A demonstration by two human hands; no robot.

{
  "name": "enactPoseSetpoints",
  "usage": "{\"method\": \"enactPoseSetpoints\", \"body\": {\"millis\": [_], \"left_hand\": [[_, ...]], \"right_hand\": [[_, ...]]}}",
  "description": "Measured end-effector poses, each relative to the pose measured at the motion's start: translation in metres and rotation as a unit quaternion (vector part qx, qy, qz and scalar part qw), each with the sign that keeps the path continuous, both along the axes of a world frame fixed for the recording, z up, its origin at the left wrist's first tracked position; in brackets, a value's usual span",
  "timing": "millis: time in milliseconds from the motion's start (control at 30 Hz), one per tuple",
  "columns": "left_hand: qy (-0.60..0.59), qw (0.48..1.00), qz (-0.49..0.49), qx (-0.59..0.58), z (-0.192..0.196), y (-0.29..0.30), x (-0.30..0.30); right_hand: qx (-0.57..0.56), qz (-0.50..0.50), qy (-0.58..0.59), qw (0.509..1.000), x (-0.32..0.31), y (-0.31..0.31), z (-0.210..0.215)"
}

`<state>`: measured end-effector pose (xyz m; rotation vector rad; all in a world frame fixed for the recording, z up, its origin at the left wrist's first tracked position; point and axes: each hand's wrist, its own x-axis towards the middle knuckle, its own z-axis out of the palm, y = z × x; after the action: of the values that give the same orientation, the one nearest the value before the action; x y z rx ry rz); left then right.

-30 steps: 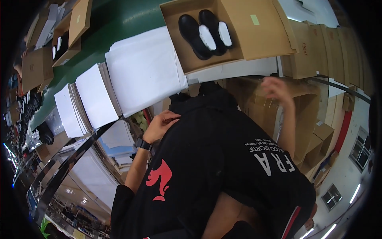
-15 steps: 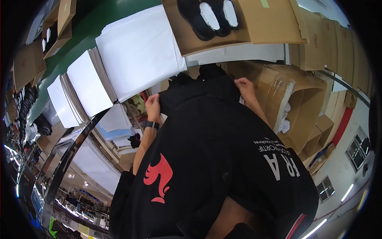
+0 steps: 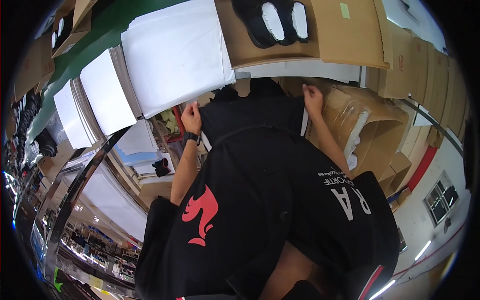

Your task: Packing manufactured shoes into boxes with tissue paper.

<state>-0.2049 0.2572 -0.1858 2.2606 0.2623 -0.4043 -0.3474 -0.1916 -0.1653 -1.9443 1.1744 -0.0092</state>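
A broad piece of black cloth [image 3: 250, 117] with white along its sides spreads below the hem of my black jacket [image 3: 250, 190]. My left hand [image 3: 191, 119], with a dark watch on the wrist, is closed at the cloth's left edge. At the right edge my right hand [image 3: 313, 101] is closed, its thumb and fingertips pinched together by the upper corner. The fingers partly hide their hold on the cloth. Past its far edge, two darker black shapes stick out below the table; I cannot make out what they are.
Ahead, a cardboard box [image 3: 350, 37] holds black shoes [image 3: 257, 25] with white filling. Stacks of white sheets [image 3: 175, 55] lie to its left. An open, taped carton [image 3: 345, 112] stands close to my right hand. A dark metal rail [image 3: 82, 195] runs along the left.
Both hands have shifted slightly, the right one up and to the right. The cloth between them looks flatter and wider. My view has tilted a little.
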Motion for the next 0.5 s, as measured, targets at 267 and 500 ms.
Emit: {"method": "enactPoseSetpoints", "body": {"millis": [267,500], "left_hand": [[0.283,0.819,0.338,-0.367,0.032,0.044,-0.074],[0.308,0.879,0.233,-0.281,0.041,0.08,-0.102]], "right_hand": [[0.516,-0.326,-0.075,0.789,-0.05,0.067,0.099],[0.54,-0.198,-0.055,0.816,-0.093,0.079,0.113]]}}
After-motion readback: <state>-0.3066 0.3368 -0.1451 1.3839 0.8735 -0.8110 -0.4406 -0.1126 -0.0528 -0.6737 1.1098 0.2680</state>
